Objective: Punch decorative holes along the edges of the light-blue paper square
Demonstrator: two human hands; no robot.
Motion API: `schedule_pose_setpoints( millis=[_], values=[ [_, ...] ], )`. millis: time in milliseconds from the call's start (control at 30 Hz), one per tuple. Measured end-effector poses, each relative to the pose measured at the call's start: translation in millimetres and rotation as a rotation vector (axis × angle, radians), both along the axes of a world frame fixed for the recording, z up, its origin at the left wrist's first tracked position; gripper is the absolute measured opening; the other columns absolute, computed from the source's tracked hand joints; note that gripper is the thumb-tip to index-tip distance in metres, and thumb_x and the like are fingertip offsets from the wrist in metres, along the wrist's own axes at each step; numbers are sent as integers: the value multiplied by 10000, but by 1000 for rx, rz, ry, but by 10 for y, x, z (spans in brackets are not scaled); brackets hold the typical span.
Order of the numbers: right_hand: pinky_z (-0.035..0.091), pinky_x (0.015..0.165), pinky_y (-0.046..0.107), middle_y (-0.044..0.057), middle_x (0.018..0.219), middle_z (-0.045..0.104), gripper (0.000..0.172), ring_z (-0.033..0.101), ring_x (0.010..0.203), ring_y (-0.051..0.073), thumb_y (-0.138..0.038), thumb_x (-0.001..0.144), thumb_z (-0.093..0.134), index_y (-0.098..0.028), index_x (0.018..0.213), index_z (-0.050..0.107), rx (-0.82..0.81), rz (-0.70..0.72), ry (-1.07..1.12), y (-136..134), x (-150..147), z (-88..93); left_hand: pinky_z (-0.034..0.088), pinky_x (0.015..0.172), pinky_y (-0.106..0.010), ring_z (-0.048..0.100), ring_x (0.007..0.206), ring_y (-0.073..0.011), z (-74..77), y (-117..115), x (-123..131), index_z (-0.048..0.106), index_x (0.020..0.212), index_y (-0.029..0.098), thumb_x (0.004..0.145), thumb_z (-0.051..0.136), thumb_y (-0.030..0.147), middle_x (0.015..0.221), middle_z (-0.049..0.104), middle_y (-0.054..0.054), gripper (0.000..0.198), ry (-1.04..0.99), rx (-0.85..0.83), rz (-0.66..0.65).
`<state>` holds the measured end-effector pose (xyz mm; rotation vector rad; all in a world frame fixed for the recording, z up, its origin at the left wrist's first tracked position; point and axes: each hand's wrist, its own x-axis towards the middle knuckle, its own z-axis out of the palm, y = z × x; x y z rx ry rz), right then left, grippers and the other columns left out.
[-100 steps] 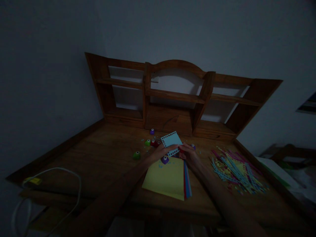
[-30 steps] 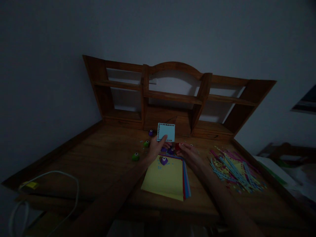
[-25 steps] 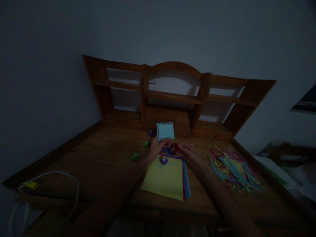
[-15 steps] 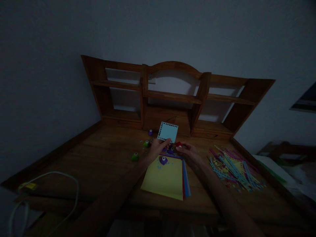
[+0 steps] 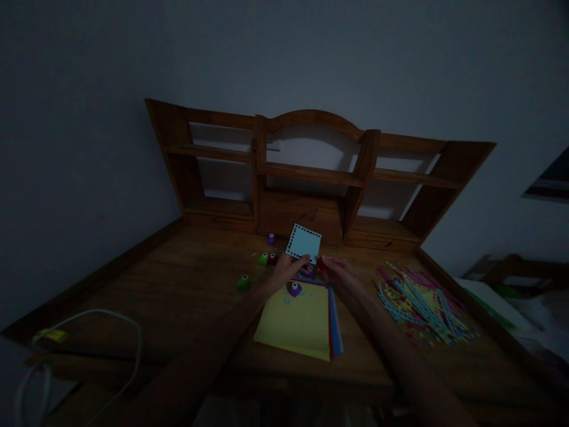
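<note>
A pale blue sheet of paper (image 5: 304, 242) with small shapes punched along its edges is pinched at its lower edge by my left hand (image 5: 284, 270). My right hand (image 5: 338, 270) is closed around a red craft punch (image 5: 320, 264), which sits at the sheet's lower right corner. Whether the paper is inside the punch is too dark to tell. Below my hands, a purple craft punch (image 5: 294, 289) rests on a stack of coloured paper with a yellow sheet (image 5: 296, 323) on top. Another purple punch (image 5: 306, 271) lies between my hands, partly hidden.
Green punches (image 5: 243, 283), a dark red one (image 5: 272, 258) and a purple one (image 5: 271, 238) stand left of the hands. A pile of punched paper strips (image 5: 424, 302) covers the right side. A wooden shelf (image 5: 311, 172) backs the desk; a white cable (image 5: 133, 323) hangs at front left.
The blue sheet has turned and shifted slightly right and down. The red punch has tipped in my right hand and come to the sheet's corner.
</note>
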<state>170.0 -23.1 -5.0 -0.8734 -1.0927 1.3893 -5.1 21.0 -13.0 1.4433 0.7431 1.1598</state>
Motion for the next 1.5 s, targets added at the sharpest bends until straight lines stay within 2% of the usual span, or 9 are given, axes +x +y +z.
schedule_pose_setpoints(
  millis=[167,333,500,700,833,933,1100,1333,1500],
  values=[
    [394,586,258,3,649,606,219,521,579,119,-384,727,738,-177,756,673,-3,-12,-2,17,16,-24,545,603,-286,667,720,-192,11,-11,-8,605,1056,127,789,638,427,938,693,-108,403,-15,-72,-38],
    [413,620,264,24,755,657,232,559,625,129,-358,686,774,-171,791,684,-17,-51,12,44,24,-61,546,625,-300,665,703,-195,71,-45,-17,621,1017,111,777,648,420,873,696,-105,393,-16,-148,-39],
    [379,565,252,9,670,624,211,527,572,120,-362,725,744,-173,786,671,-22,-8,8,26,18,-50,549,654,-310,661,717,-193,75,-46,-18,630,999,111,759,667,403,892,698,-106,380,-51,-138,-59],
    [378,583,254,5,681,625,185,529,580,116,-336,722,749,-174,780,680,-2,-28,2,44,22,-63,551,674,-320,658,723,-192,4,-7,-15,642,989,104,763,665,391,899,690,-111,367,-56,-109,-45],
    [381,598,257,15,708,639,204,539,600,123,-347,702,762,-172,771,683,-15,-56,-13,60,34,-74,549,664,-317,661,712,-193,23,-14,-18,642,995,104,761,667,392,892,692,-113,372,-45,-140,-45],
    [376,592,258,19,726,634,207,532,607,124,-355,722,747,-173,790,678,-16,-21,-9,48,35,-50,552,677,-329,668,739,-207,60,-40,-18,634,1023,98,762,665,385,923,693,-128,389,-51,-149,-55],
    [354,549,257,-1,610,583,232,494,540,115,-380,719,747,-168,746,655,-31,1,-27,43,29,-30,555,689,-335,669,743,-207,82,-54,-11,626,1036,91,751,676,357,949,693,-135,392,-62,-166,-58],
    [379,593,267,21,722,631,223,521,595,122,-371,700,761,-179,778,679,-17,5,-25,61,34,-60,546,694,-302,666,781,-190,59,-67,-17,630,1052,123,770,663,367,998,683,-113,374,-58,-149,-121],
    [361,576,250,1,672,591,195,497,585,109,-337,711,760,-175,761,663,-29,104,-25,10,27,-11,530,649,-271,659,728,-170,34,-60,-27,636,1017,145,764,668,378,895,689,-72,345,1,-199,-109]
  ],
)
